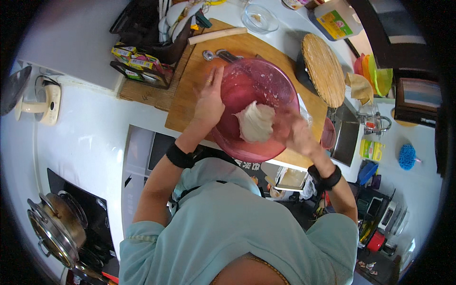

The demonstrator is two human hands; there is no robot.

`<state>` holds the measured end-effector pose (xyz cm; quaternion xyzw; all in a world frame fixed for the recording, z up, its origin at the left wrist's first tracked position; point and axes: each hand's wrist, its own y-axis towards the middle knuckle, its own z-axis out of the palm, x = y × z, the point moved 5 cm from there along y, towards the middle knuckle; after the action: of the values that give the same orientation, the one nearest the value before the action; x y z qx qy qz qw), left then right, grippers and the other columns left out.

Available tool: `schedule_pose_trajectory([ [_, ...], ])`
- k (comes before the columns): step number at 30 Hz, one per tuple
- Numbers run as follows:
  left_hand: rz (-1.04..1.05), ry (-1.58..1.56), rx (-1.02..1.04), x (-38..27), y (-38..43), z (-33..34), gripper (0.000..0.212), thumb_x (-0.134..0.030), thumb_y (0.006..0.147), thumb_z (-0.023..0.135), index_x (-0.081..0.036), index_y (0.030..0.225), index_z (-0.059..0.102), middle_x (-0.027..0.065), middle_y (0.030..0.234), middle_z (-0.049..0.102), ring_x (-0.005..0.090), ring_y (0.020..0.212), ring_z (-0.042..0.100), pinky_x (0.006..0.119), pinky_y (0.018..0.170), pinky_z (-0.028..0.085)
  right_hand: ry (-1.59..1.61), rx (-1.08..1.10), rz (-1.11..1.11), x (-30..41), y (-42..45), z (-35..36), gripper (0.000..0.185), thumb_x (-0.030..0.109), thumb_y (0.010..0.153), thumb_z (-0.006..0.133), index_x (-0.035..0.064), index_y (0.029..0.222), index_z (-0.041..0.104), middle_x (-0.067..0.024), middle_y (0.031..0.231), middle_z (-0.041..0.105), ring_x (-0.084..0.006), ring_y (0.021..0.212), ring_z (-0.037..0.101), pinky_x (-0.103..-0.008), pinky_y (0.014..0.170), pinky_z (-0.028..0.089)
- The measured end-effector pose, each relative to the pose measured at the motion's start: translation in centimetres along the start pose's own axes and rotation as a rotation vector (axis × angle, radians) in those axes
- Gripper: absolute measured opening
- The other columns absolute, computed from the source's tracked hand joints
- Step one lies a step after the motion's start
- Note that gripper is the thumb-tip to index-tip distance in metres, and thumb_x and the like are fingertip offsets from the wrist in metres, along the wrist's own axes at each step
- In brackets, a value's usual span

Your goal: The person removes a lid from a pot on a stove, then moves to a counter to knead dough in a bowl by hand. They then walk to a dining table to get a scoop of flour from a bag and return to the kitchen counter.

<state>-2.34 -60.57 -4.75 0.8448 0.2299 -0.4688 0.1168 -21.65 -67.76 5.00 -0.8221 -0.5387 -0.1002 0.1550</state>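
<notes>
A red translucent plastic bowl (254, 153) rests on a wooden board, tilted towards me. In it lies a pale lump of dough (255, 122), with flour or dough bits stuck to the far inner wall. My left hand (210, 101) grips the bowl's left rim, fingers pointing away from me. My right hand (297, 133), blurred by motion, is at the bowl's right side, beside the dough; whether its fingers hold anything is not clear.
The wooden board (185, 103) carries a rolling pin (218, 35) and metal measuring spoons (209, 55). Beyond are a glass bowl (260, 18) and a utensil holder (178, 46). A pot with a round woven lid (322, 69) stands at right, near the sink (343, 133).
</notes>
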Motion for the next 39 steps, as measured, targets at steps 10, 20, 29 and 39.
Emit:
schedule_pose_trajectory([
  [10,0.009,0.015,-0.023,-0.1,-0.2,-0.2,0.08,0.009,0.066,0.056,-0.01,0.137,0.024,0.0125,0.139,0.03,0.035,0.127,0.028,0.058,0.099,0.025,0.053,0.664,0.34,-3.9,7.3,8.3,0.081,0.041,0.059,0.073,0.0048,0.124,0.042,-0.0192,0.11,0.052,-0.0343,0.108,0.047,-0.0384,0.09,0.04],
  [20,-0.053,0.096,0.0,0.2,0.1,0.0,0.081,0.008,0.067,0.057,-0.012,0.137,0.023,0.014,0.14,0.028,0.0346,0.125,0.032,0.059,0.099,0.025,-0.125,0.355,0.047,4.0,4.3,7.3,0.059,0.021,0.059,0.075,0.0096,0.113,0.052,-0.0189,0.106,0.051,-0.038,0.102,0.048,-0.0439,0.084,0.045],
  [29,-0.013,0.105,-0.007,-1.2,-0.8,-1.3,0.083,0.008,0.066,0.058,-0.01,0.137,0.021,0.0177,0.135,0.035,0.0383,0.107,0.049,0.041,0.088,0.044,0.285,0.052,0.305,1.7,2.0,-1.2,0.043,0.006,0.062,0.073,0.0037,0.1,0.055,-0.0086,0.087,0.059,-0.0185,0.08,0.056,-0.0296,0.076,0.045],
  [39,-0.059,0.143,-0.033,-0.7,-1.0,-2.0,0.085,0.007,0.067,0.058,-0.013,0.139,0.017,0.0201,0.135,0.033,0.0384,0.109,0.048,0.041,0.089,0.044,0.265,-0.177,0.267,3.6,3.6,-6.2,0.033,0.005,0.069,0.07,0.0022,0.097,0.054,-0.0074,0.082,0.06,-0.0149,0.076,0.056,-0.0279,0.073,0.045],
])
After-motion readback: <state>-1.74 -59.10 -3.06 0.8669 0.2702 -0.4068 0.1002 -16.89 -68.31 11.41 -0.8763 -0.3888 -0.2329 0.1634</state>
